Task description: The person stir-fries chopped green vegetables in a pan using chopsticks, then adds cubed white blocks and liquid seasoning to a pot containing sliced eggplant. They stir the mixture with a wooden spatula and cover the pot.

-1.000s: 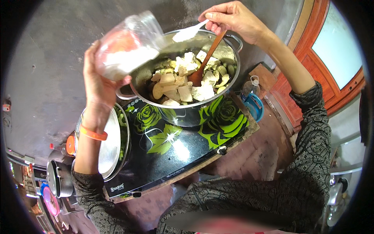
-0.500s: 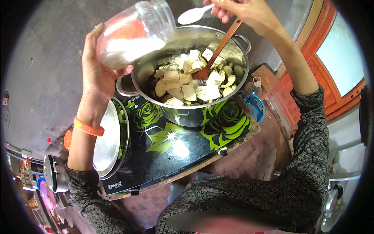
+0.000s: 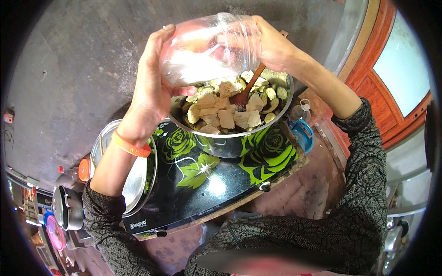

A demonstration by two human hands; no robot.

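Note:
My left hand (image 3: 149, 87) grips a clear jar (image 3: 246, 39) by its base, tilted on its side above the pot. White powder (image 3: 195, 69) lies along the jar's lower wall. The fingers of my right hand (image 3: 276, 48) reach in through the jar's mouth, pinching a small white spoon (image 3: 212, 50), seen blurred through the wall. Below stands a large steel pot (image 3: 235, 135) filled with pale cut blocks like tofu (image 3: 225, 118) and green-skinned sliced vegetable pieces (image 3: 271, 94). A brown spatula (image 3: 254, 78) leans in the food, its upper handle partly behind my right hand.
The pot stands on a black gas stove (image 3: 198, 193) with green flower patterns. Left of it, a metal lid (image 3: 133, 184) partly covers a pan of greens. A lidded pot (image 3: 69, 207) is farther left. A blue-handled container (image 3: 301, 135) sits right of the stove.
My left hand has brought the jar to the right over the pot. My right hand has moved the spoon down and left, into the jar's mouth.

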